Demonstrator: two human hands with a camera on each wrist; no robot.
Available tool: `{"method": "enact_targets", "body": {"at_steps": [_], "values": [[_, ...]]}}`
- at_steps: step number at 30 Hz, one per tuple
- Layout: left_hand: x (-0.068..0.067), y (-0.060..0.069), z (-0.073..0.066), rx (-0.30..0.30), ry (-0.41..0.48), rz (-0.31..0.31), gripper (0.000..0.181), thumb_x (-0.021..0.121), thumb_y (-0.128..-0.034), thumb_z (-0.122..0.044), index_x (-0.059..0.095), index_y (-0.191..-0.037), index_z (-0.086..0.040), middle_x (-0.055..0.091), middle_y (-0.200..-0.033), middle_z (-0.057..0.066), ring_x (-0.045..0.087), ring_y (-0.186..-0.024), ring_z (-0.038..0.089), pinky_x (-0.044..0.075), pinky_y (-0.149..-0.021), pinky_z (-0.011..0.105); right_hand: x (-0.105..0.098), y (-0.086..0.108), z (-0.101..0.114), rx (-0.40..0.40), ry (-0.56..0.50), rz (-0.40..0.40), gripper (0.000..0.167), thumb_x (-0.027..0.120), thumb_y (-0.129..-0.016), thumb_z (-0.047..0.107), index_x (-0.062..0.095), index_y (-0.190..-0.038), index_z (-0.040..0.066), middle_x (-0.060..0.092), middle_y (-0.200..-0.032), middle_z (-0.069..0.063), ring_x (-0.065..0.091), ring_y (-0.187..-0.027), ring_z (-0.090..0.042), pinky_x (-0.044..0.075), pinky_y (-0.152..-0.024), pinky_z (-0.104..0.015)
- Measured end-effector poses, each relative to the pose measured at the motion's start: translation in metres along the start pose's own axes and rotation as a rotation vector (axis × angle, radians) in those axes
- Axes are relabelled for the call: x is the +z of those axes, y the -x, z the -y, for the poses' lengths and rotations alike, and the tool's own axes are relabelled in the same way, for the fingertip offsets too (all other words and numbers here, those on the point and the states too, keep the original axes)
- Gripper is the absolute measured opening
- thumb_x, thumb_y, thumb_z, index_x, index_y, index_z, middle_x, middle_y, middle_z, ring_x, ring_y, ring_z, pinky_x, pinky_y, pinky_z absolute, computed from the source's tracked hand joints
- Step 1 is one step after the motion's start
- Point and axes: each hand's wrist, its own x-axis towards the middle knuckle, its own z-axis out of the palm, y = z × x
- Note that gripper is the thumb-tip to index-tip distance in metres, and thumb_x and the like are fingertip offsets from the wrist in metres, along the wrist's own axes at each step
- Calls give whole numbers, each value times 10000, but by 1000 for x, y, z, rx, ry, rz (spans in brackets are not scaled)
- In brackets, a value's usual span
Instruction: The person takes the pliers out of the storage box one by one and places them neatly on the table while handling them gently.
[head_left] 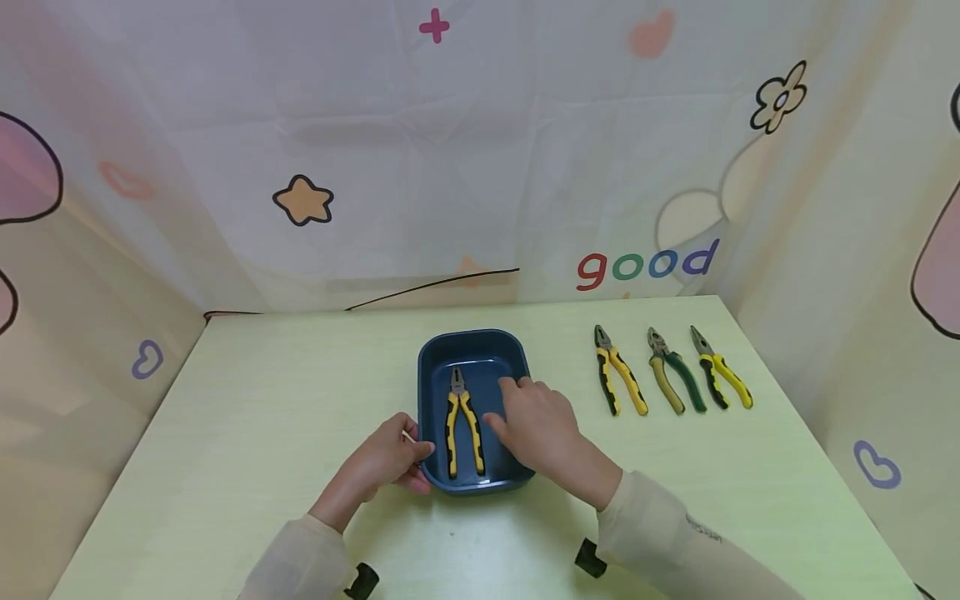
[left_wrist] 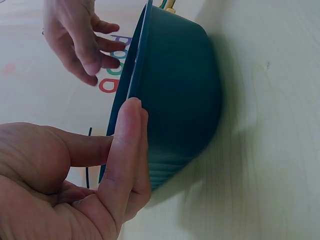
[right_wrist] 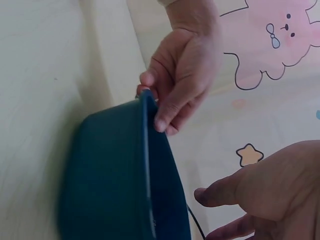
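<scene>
A deep blue rectangular tray [head_left: 468,335] stands on the table. Inside it, toward the left, lies a pair of yellow-and-black combination pliers [head_left: 452,425], jaws pointing away from me. My left hand [head_left: 390,454] pinches the tray's near left rim; the left wrist view shows the thumb inside the tray [left_wrist: 180,85] and fingers against its outer wall. Over the tray's right side hovers my right hand [head_left: 536,421], its fingers loosely spread. In the right wrist view that right hand [right_wrist: 280,190] holds nothing and appears apart from the rim.
Right of the tray, three more pliers lie in a row: a yellow-and-black pair [head_left: 632,385], a green-handled pair [head_left: 692,382] and a yellow-and-black long-nose pair [head_left: 735,385]. A printed curtain [head_left: 480,167] hangs behind the pale green table [head_left: 262,400].
</scene>
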Motion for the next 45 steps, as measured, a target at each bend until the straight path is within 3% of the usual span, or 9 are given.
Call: {"method": "enact_targets", "body": {"at_steps": [7,14,24,34,45], "values": [[-1,-1,2,12,9,7,166,604,-1047,-87,468,-1108,-14,664,-795,173,695,-553,193,603,-605,283,19,-7,11,-30,-11,36,427,739,-971,360,668,-1155,-19,667,-962,-164,656,-831,-293,594,-646,-414],[-1,-1,3,14,14,3,166,606,-1046,-88,469,-1107,-15,666,-786,173,696,-552,193,604,-600,288,38,-12,17,3,-51,96,481,747,-964,375,648,-1182,-42,658,-1030,-198,662,-833,-290,617,-713,-445],[0,0,4,21,15,0,168,607,-1046,-91,467,-1105,-18,661,-774,172,697,-551,200,604,-600,288,51,-14,22,37,-70,153,553,758,-950,403,615,-1193,-73,617,-987,-195,588,-686,-223,621,-667,-387],[-1,2,2,30,15,1,167,607,-1045,-83,464,-1102,-17,660,-776,169,694,-549,200,605,-592,291,60,-15,27,69,-89,195,684,746,-945,466,576,-1291,-99,622,-1155,-253,662,-768,-268,633,-719,-422],[-1,3,3,42,24,-1,154,601,-1044,-70,463,-1086,-16,656,-748,171,690,-536,200,597,-572,280,67,-19,35,65,-51,174,739,710,-937,561,577,-1262,-89,577,-972,-169,579,-665,-236,581,-624,-379]]}}
